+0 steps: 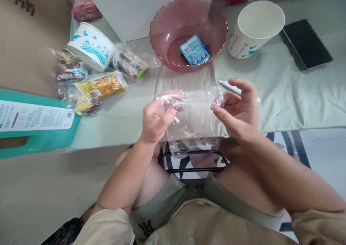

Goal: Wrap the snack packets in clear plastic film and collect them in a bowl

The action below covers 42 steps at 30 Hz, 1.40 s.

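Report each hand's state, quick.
Left hand: closed on the clear plastic wrap.
Right hand: pinching the wrap's other end.

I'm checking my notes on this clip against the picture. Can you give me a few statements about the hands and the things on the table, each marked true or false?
1. Both hands hold a clear plastic bag between them. True.
2. The pink bowl is empty. False: a blue packet lies in it.
3. The paper cup by the dark phone stands upright. True.
4. The left hand holds the phone. False: it grips the bag, as does the right hand.
5. The printed paper bowl lies right of the pink bowl. False: left.
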Each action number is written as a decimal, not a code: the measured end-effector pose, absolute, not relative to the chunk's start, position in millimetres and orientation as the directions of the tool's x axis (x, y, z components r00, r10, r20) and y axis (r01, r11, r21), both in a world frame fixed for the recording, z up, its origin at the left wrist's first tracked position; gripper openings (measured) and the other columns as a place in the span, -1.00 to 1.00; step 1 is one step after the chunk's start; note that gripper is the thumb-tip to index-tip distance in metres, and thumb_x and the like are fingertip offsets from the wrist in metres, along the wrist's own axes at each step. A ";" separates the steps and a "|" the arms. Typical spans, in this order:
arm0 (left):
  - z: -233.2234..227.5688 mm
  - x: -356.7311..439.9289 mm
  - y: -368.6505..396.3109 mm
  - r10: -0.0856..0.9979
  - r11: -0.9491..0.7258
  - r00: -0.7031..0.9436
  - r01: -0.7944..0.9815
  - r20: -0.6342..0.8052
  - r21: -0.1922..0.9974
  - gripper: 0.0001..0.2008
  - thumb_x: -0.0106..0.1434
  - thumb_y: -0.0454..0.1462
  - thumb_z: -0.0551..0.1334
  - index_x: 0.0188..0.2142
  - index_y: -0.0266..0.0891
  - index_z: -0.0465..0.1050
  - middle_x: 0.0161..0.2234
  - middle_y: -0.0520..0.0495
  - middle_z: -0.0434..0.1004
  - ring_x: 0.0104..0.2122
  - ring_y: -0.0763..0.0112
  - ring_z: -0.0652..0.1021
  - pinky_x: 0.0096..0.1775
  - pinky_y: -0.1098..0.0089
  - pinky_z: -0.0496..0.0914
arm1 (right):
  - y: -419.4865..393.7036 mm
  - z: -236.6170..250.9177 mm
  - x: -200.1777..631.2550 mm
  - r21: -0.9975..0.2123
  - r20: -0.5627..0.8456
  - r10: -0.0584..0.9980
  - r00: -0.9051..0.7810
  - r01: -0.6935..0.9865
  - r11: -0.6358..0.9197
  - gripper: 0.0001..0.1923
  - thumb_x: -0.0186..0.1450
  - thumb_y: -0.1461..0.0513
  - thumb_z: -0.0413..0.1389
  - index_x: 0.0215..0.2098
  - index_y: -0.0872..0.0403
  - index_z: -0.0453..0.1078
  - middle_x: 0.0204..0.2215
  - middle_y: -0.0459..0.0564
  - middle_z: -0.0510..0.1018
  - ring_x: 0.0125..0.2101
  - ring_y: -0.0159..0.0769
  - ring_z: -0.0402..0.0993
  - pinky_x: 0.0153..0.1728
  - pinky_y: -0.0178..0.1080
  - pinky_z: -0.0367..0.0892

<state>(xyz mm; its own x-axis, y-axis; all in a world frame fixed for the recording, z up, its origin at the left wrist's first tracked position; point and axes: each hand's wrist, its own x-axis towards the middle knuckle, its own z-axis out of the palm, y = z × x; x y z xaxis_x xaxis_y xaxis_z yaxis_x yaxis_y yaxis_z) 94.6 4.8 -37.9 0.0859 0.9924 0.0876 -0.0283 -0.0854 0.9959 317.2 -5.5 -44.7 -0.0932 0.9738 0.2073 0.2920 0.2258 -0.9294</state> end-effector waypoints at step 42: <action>-42.8 93.8 38.5 0.919 0.378 0.142 -0.049 -0.368 0.925 -0.70 0.13 -0.11 0.41 -0.22 -0.14 0.42 -0.68 0.16 0.41 -0.75 0.50 0.37 -0.69 0.50 0.17 | 20.2 -49.4 317.4 -0.959 -0.273 0.937 -0.219 -0.017 -0.283 -0.75 0.25 0.09 0.29 -0.27 0.01 0.34 -0.66 -0.24 0.39 -0.66 -0.46 0.28 -0.62 -0.34 0.20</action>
